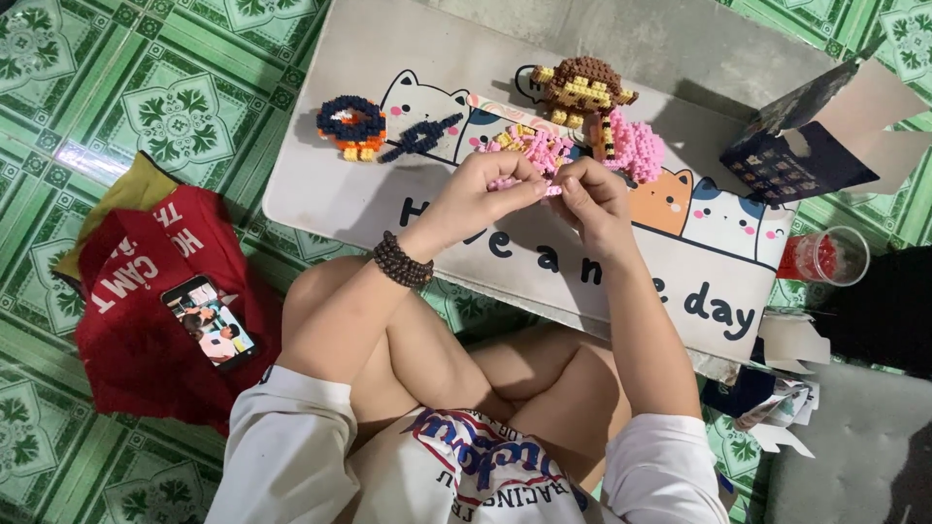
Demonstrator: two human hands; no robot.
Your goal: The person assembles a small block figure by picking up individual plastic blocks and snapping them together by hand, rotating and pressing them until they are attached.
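My left hand (482,191) and my right hand (592,197) meet over a small white folding table (320,194) printed with cartoon cats. Both pinch a small pink piece of tiny bricks (549,187) between their fingertips. Just beyond the fingers lies a pile of pink bricks (532,147), and a larger pink brick figure (636,146) sits to the right of it. A brown and yellow brick figure (581,87) stands behind. A dark beaded bracelet (402,262) is on my left wrist.
A navy and orange brick ring (351,124) and a dark blue brick strip (419,138) lie at the table's left. An open dark box (796,155) and a clear cup (833,257) sit at the right. A phone (209,322) lies on red cloth (146,320) on the green tiled floor.
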